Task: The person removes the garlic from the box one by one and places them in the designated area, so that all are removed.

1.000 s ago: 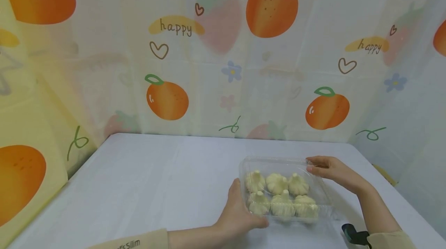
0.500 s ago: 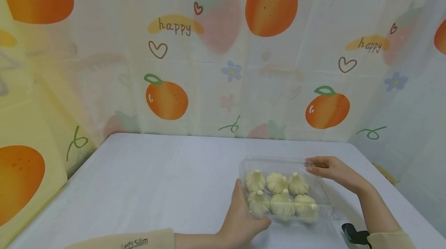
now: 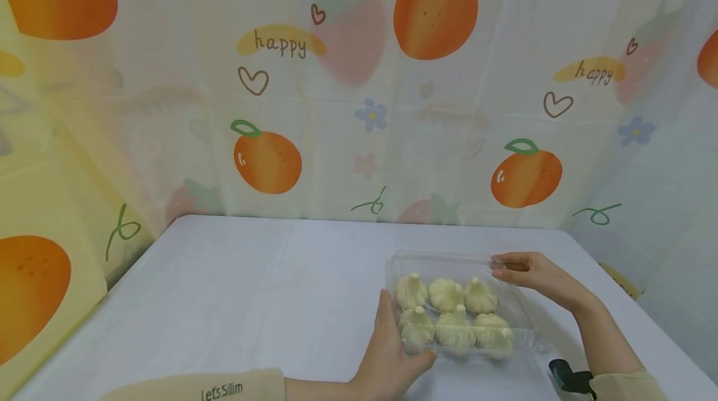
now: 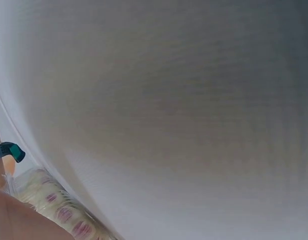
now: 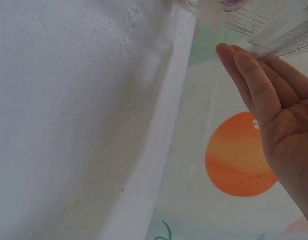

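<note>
Six garlic bulbs (image 3: 455, 327) sit in a clear box (image 3: 513, 302). The left hand (image 3: 391, 351) grips its left side; the right hand (image 3: 537, 273) pinches its far-right corner.

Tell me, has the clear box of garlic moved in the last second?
No: the clear box shows no visible shift against the table's back edge in the head view.

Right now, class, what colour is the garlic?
The garlic is pale cream, best seen in the head view; the left wrist view shows purple patches.
</note>
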The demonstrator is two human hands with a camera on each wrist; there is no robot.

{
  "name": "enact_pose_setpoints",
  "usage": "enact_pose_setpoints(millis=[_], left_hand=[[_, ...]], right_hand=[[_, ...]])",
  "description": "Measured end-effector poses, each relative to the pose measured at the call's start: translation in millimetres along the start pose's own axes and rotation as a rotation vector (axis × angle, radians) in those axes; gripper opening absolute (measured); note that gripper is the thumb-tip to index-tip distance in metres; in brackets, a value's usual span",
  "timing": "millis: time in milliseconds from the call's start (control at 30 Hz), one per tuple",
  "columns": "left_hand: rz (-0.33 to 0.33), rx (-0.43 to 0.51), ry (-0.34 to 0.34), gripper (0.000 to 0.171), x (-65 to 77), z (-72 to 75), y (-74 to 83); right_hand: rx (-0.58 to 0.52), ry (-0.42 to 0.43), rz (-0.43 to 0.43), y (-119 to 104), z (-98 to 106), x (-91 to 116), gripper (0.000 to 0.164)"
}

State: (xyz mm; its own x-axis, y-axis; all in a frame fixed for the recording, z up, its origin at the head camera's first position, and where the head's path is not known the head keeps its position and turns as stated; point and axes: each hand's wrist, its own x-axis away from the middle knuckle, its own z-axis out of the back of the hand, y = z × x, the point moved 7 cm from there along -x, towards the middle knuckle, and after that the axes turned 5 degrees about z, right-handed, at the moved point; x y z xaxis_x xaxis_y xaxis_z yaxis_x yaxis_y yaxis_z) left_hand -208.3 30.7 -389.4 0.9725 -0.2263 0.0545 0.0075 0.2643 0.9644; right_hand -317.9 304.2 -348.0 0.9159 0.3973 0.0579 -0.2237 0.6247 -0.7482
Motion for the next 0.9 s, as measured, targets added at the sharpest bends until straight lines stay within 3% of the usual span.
enact_pose_setpoints(millis=[467, 900], left_hand=[[-0.029, 0.007, -0.03, 0.12, 0.7, -0.5, -0.4], [-0.005, -0.026, 0.013, 0.121, -0.4, -0.8, -4.9]], right_hand=[[0.024, -0.002, -0.009, 1.6, -0.8, -2.2, 0.063], [0.01, -0.005, 0.001, 3.7, -1.4, -2.2, 0.062]])
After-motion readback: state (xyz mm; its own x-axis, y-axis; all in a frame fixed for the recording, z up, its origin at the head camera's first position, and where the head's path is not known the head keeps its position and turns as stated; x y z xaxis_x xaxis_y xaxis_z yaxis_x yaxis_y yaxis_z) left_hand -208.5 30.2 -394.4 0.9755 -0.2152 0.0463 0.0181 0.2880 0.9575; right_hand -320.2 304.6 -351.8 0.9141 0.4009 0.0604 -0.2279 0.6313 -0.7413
